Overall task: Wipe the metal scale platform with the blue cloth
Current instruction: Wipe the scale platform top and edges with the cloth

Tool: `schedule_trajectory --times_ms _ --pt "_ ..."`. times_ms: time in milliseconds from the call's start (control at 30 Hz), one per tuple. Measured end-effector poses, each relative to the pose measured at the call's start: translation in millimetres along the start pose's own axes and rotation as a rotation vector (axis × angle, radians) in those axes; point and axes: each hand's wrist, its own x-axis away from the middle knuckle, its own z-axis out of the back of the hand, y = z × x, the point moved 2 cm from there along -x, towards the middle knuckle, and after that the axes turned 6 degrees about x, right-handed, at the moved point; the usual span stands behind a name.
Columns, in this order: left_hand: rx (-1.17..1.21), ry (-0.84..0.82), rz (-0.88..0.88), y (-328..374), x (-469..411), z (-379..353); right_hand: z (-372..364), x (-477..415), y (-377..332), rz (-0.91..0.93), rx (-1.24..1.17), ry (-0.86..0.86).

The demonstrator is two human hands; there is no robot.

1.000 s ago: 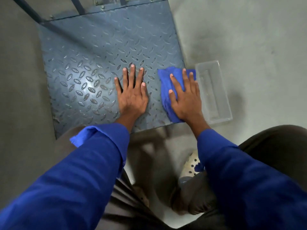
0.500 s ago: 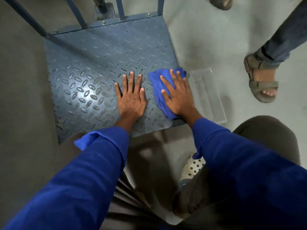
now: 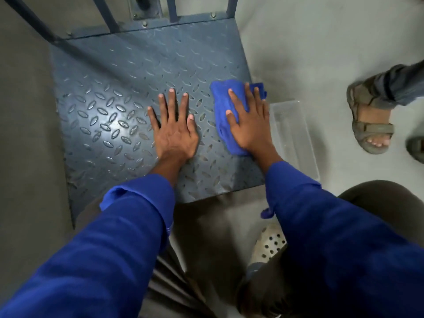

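The metal scale platform [image 3: 110, 92] is a dark blue-grey tread plate lying on the floor ahead of me. A crumpled blue cloth [image 3: 223, 104] lies on its right part, near the right edge. My right hand [image 3: 249, 125] presses flat on the cloth, fingers spread and pointing away from me, covering much of it. My left hand [image 3: 173, 131] rests flat on the bare plate just left of the cloth, fingers spread, holding nothing.
A clear plastic tub [image 3: 293, 136] sits on the grey floor against the platform's right side. Another person's sandalled foot [image 3: 369, 120] stands right of the tub. Dark metal bars [image 3: 110, 17] rise from the platform's far edge. My knees and a perforated shoe [image 3: 268, 246] are below.
My right hand and the cloth have slid slightly away from me along the right side of the plate. The left hand stays planted. The view has tilted, bringing another person's foot into sight.
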Motion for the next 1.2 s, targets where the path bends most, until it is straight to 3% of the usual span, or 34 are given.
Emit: schedule_trajectory --times_ms 100,267,400,533,633,800,900,1033,1200 --pt "0.008 0.008 0.011 -2 -13 1 -7 -36 -36 -0.025 0.046 0.001" --pt "0.034 -0.009 0.015 1 -9 3 -5 30 -19 0.221 0.039 0.026" --pt "0.029 -0.024 0.011 5 -17 8 0 31 10 0.122 0.044 0.043" --pt "0.022 -0.009 0.018 5 -25 6 -3 -34 -4 0.002 0.045 0.077" --pt "0.002 -0.001 0.014 2 -27 3 -10 -68 -25 -0.018 0.05 0.008" --pt "0.004 -0.027 0.016 4 -26 4 -10 -16 -28 0.246 0.043 0.004" --pt "0.015 -0.029 0.004 4 -31 7 -7 1 -8 0.308 -0.016 0.041" --pt "0.007 -0.047 -0.055 1 -50 11 -7 -53 -11 0.133 0.047 0.023" --pt "-0.029 -0.026 -0.039 -2 -62 4 -15 -127 -27 0.062 0.033 0.009"
